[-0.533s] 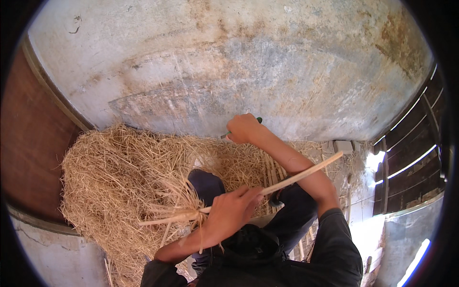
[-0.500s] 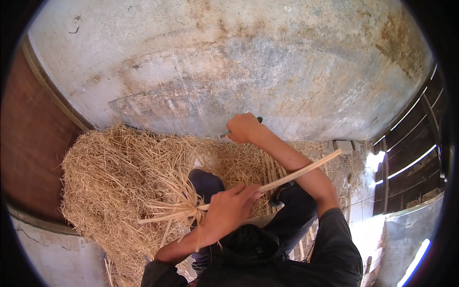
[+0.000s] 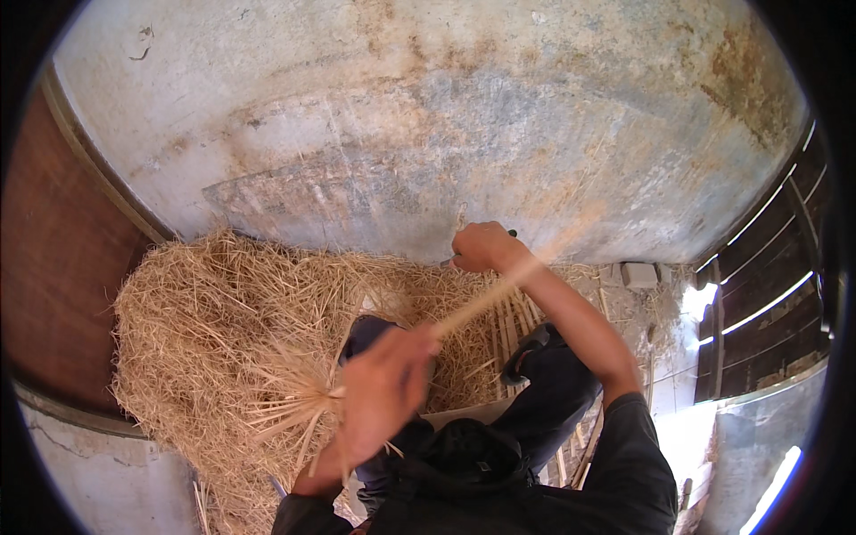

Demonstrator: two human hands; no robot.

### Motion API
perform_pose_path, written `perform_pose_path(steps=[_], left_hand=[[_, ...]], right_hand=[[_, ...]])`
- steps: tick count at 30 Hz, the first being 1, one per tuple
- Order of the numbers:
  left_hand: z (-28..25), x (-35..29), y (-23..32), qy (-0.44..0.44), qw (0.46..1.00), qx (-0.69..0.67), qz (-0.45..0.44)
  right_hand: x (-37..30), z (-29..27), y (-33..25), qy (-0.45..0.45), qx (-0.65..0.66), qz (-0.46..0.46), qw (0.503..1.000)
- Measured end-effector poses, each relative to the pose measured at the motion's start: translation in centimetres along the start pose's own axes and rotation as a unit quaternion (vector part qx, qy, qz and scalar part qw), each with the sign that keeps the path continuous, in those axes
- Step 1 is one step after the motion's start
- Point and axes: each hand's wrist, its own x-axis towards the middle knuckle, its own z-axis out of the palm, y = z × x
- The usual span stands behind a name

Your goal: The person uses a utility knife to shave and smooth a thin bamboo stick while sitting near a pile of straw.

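My left hand (image 3: pixel 385 379), smeared by motion, is closed around a long pale bamboo strip (image 3: pixel 486 305), which slants up to the right past my right forearm. Behind this hand, a tuft of thin shavings (image 3: pixel 299 392) fans out from the strip's lower end. My right hand (image 3: pixel 484 247) is a fist on a small green-handled knife (image 3: pixel 446 263). Only a bit of its blade and the end of its handle stick out from the fist. The two hands are apart, the right one farther away near the wall.
A big heap of straw-like shavings (image 3: pixel 205 330) lies at the left, against the stained wall (image 3: pixel 446 134). Bamboo strips (image 3: pixel 510 334) lie on the floor by my right foot. Grey blocks (image 3: pixel 639 275) stand at the wall's foot, near a slatted wooden wall (image 3: pixel 767 267).
The left hand has moved left and toward me, and the strip's far end has swung upward. My right hand with the knife has shifted slightly right and down.
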Motion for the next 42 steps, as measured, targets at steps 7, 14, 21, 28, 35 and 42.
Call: perform_pose_path(steps=[7, 14, 21, 28, 35, 42], left_hand=[[3.9, -1.3, -1.8, -0.093, 0.995, 0.042, -0.004], [-2.4, 2.3, -4.1, 0.083, 0.988, 0.060, -0.116], [-3.3, 0.6, -1.2, 0.038, 0.979, -0.141, -0.145], [-1.6, 0.7, 1.0, -0.046, 0.940, -0.283, -0.186], [-0.6, 0.6, 2.3, -0.085, 0.964, -0.222, -0.120], [-0.1, -0.2, 2.6, -0.046, 0.979, -0.157, -0.120]], right_hand=[[0.7, -0.3, -1.9, -0.015, 0.001, -0.009, 1.000], [-2.3, -0.5, 2.2, 0.006, 0.044, 0.041, 0.998], [-7.4, -3.3, 3.5, 0.217, 0.558, 0.019, 0.800], [-16.0, -5.4, -4.0, 0.294, 0.738, -0.169, 0.583], [-16.6, -3.8, -5.8, 0.305, 0.735, -0.118, 0.595], [-16.4, -3.9, -5.1, 0.363, 0.694, -0.100, 0.613]])
